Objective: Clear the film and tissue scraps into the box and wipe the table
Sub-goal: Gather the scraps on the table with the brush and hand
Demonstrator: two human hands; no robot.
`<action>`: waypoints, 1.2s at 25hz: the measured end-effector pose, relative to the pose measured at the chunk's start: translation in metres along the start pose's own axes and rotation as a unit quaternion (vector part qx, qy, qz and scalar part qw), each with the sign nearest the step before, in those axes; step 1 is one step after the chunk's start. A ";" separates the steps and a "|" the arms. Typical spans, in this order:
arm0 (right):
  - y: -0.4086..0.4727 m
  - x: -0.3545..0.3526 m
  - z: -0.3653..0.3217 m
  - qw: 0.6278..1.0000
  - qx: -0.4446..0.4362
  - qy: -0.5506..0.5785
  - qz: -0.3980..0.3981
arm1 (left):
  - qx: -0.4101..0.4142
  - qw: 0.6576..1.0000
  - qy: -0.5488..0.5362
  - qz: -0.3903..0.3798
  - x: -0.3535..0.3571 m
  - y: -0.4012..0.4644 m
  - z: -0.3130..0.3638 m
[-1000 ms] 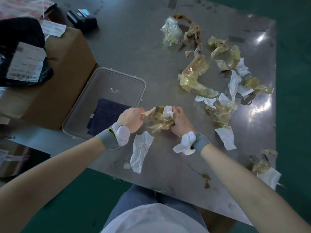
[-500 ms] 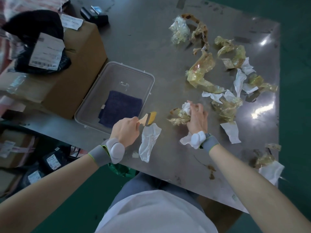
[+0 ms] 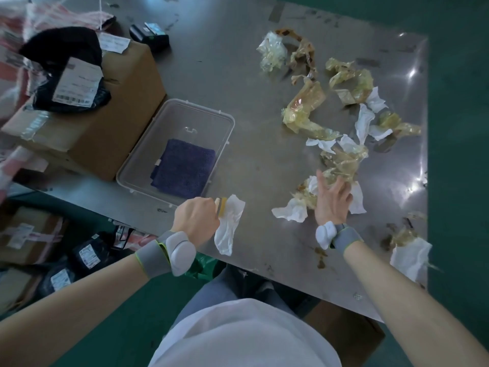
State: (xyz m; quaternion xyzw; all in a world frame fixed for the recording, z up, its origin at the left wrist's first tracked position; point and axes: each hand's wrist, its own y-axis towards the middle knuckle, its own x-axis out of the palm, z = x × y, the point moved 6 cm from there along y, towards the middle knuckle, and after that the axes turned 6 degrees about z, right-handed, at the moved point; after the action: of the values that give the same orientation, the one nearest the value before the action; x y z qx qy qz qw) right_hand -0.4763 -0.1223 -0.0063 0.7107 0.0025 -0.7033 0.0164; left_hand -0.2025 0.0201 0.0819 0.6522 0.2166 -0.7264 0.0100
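Note:
My left hand (image 3: 197, 217) is closed on a small yellow-tipped scraper (image 3: 221, 206) at the near table edge, beside a white tissue (image 3: 229, 226). My right hand (image 3: 332, 200) lies with fingers spread over a wad of yellowish film and tissue (image 3: 304, 193), its fingertips touching a film clump (image 3: 341, 161). Another tissue (image 3: 291, 213) lies just left of that wrist. More film scraps (image 3: 304, 107) and tissue pieces (image 3: 363, 123) are scattered across the far right of the metal table (image 3: 251, 75). The clear plastic box (image 3: 228, 120) holds a folded purple cloth (image 3: 182, 168).
A cardboard carton (image 3: 111, 128) stands left of the clear box with a black labelled bag (image 3: 68, 83) on top. A black device (image 3: 149, 35) sits behind it. Brown stains (image 3: 320, 258) and a tissue with film (image 3: 410, 256) mark the near right edge. Parcels lie on the floor at left.
My left hand drew back toward the near edge with the scraper. My right hand released the wad it gripped and spread its fingers rightward over the scraps.

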 end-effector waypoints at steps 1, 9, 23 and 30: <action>-0.006 0.006 -0.003 1.000 -0.013 0.000 -0.016 | -0.009 1.000 -0.029 -0.006 0.005 -0.003 0.003; -0.043 0.031 -0.012 0.973 -0.079 0.017 -0.218 | -0.004 0.989 -0.149 -0.012 0.041 -0.005 0.067; -0.050 0.036 -0.012 0.967 -0.069 0.136 -0.202 | 0.023 0.976 -0.214 -0.022 0.044 0.034 0.113; -0.038 0.032 -0.030 0.986 -0.066 0.099 -0.117 | 0.000 0.975 -0.222 -0.021 0.048 0.034 0.108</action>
State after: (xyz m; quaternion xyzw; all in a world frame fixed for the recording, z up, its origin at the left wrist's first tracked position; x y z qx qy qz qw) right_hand -0.4468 -0.0839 -0.0384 0.7691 0.1338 -0.6247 -0.0193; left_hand -0.3013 -0.0332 0.0317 0.4700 0.2230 -0.8530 0.0423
